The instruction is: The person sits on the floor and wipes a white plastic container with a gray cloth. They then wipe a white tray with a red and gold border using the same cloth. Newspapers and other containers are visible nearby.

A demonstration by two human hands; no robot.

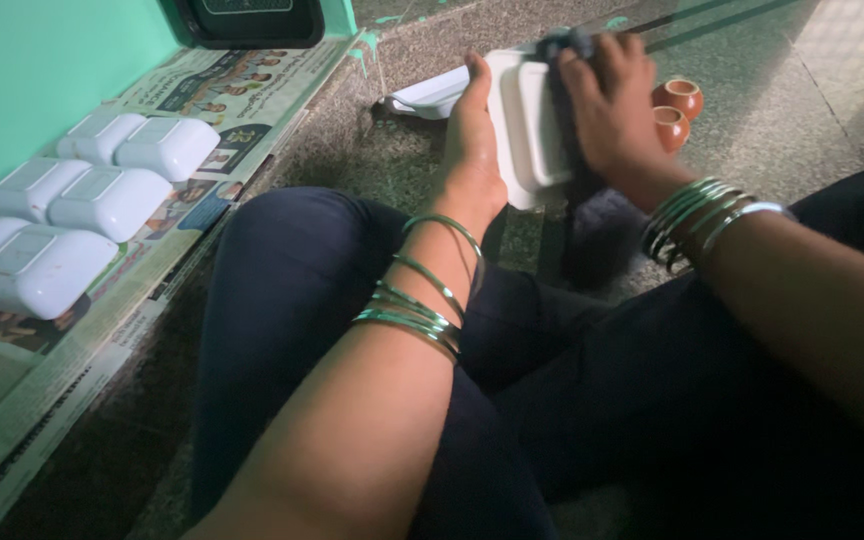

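Note:
My left hand (pixel 472 150) holds a white rectangular plastic dish (pixel 524 130) upright by its left edge. My right hand (pixel 617 110) presses a dark cloth (pixel 564 45) against the dish's face; the cloth hangs down behind the dish. Both wrists carry several green metallic bangles. My legs in dark trousers are crossed on the floor below the hands.
Several white upturned dishes (pixel 102 200) lie in rows on newspaper (pixel 252 100) along the green wall at left. Another white dish (pixel 432 95) lies on the speckled stone floor beyond my hands. Two small brown clay cups (pixel 677 105) stand at the right. A dark box (pixel 252 20) sits at top.

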